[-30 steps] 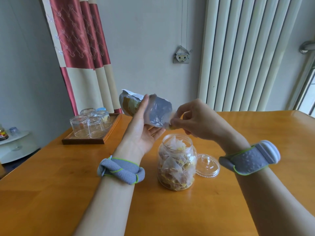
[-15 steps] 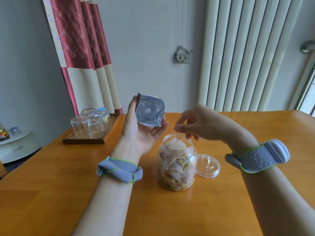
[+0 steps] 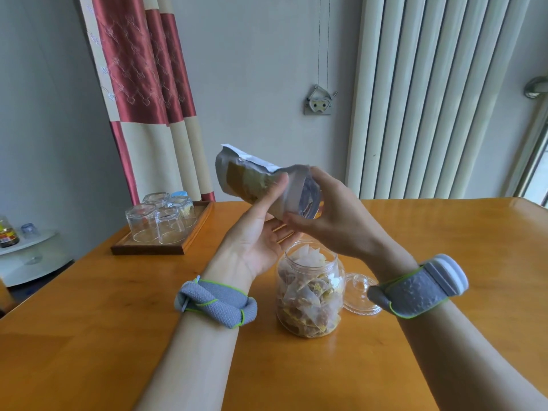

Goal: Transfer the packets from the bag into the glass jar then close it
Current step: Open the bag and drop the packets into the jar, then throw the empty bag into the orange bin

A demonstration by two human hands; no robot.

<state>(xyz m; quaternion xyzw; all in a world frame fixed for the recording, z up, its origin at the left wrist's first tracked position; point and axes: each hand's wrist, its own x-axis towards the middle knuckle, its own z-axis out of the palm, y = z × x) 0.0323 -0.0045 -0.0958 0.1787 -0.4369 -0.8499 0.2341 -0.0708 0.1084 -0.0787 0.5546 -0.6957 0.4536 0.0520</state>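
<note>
- The left hand [image 3: 255, 241] lies palm up under the bag [image 3: 252, 179], with the thumb pressed across its side. It cradles the bag tipped on its side, mouth toward 3 o'clock, probably so the contents come within easy reach above the jar.
- The right hand [image 3: 335, 223] meets that mouth, thumb below and forefinger over the top edge. The other fingers are hidden, so I cannot tell whether it pinches a packet or only spreads the opening.
- The bag is a crinkled foil pouch, silvery inside and printed mustard and white outside. It looks soft and easy to crush.
- The glass jar [image 3: 310, 292] stands upright and open on the table [image 3: 89, 336], just below the hands at 6 o'clock. It is clear and round-shouldered, and nearly full of packets [image 3: 308, 307] of thin translucent paper with a yellow-brown filling.
- Its domed clear lid [image 3: 360, 295] rests just beside the jar at 3 o'clock, ready for closing.
- A wooden tray [image 3: 148, 249] of upturned faceted glasses [image 3: 160, 221] sits well apart at the jar's 10 o'clock.
</note>
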